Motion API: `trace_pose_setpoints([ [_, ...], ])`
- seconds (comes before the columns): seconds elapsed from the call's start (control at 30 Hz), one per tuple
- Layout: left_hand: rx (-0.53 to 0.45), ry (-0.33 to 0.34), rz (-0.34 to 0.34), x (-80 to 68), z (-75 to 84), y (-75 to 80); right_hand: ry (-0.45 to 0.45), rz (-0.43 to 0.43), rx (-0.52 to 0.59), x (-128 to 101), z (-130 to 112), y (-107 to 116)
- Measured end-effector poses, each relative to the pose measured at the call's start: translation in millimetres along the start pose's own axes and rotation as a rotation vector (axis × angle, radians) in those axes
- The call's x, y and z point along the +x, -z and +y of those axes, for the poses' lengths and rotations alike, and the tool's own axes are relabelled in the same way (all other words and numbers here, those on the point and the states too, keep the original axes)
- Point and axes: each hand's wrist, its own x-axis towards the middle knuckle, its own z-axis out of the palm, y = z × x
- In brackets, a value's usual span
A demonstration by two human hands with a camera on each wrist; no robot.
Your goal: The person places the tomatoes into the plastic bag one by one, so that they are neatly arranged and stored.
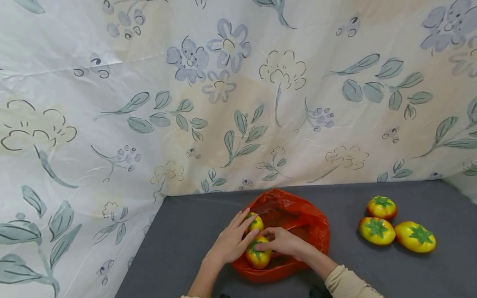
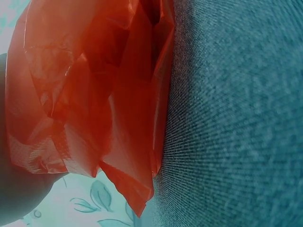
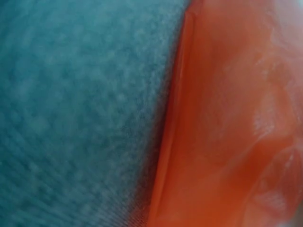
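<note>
Head view: crinkly red plastic bag (image 1: pixel 305 221) holds glossy round tomatoes (image 1: pixel 258 256).

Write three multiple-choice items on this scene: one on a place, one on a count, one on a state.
1. Where does the red bag lie?
A. on the grey table
B. on the floor
C. on a chair

2. How many tomatoes lie outside the bag, to its right?
A. one
B. three
C. five

3. What is the right hand doing?
A. lying flat on bare table
B. touching a tomato at the bag
C. holding a knife

Key: 1 A, the bag lies on the grey cloth; 2 B, three lie grouped there; 3 B, its fingertips meet the fruit.
</note>
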Motion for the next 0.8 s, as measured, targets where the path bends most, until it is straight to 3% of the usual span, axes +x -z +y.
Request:
trace_pose_setpoints([
  [0.3, -0.001, -0.004, -0.015, -4.6, -1.5, 3.3, 0.002, 0.077, -0.085, -2.2, 0.5, -8.8],
  [0.8, 0.011, -0.015, 0.003, -5.4, -1.1, 2.8, 0.033, 0.078, -0.143, -8.5, -1.7, -1.3],
])
